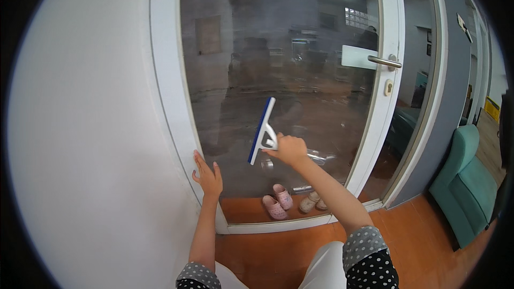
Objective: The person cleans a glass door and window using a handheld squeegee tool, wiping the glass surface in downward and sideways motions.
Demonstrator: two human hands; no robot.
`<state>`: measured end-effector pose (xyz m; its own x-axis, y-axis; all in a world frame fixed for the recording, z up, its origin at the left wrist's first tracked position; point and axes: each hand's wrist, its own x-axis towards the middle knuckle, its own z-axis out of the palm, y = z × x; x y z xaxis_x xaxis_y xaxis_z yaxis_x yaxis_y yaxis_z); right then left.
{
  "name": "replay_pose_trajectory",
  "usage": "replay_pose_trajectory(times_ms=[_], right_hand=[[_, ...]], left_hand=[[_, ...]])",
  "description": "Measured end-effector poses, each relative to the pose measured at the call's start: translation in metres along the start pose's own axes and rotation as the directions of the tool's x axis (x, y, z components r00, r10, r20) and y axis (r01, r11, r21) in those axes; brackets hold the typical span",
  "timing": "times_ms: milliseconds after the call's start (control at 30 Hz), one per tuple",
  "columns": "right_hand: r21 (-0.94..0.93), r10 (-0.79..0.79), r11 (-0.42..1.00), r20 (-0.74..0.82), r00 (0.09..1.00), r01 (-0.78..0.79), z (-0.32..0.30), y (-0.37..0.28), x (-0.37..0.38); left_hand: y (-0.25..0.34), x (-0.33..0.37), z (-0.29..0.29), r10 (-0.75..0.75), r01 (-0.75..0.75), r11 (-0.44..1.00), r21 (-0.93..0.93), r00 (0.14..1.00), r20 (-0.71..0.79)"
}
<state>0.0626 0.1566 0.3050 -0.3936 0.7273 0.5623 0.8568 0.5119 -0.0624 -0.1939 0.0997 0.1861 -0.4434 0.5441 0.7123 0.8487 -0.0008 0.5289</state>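
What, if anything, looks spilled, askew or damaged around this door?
Nothing looks plainly spilled, askew or broken. Only the glass seems odd: uneven, hazy streaks cross its middle, around the top of the squeegee; whether water or dirt, I can't tell.

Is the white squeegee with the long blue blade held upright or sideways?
Nearly upright: the white squeegee, held in the bare right hand, has its long blue blade running steeply, top end leaning slightly right.
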Motion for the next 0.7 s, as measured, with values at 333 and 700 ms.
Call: replay_pose_trajectory(times_ms=[333,700], right_hand=[[0.151,0.444,0.890,-0.076,0.893,-0.430,0.009,0.148,-0.097],[0.779,0.604,0.474,0.052,0.795,-0.411,0.020,0.160,-0.108]], left_hand=[[0.074,-0.080,0.057,0.265,-0.243,0.957,-0.159,0.955,0.134],[0.100,-0.149,0.094,0.454,-0.373,0.878,-0.302,0.847,0.276]])
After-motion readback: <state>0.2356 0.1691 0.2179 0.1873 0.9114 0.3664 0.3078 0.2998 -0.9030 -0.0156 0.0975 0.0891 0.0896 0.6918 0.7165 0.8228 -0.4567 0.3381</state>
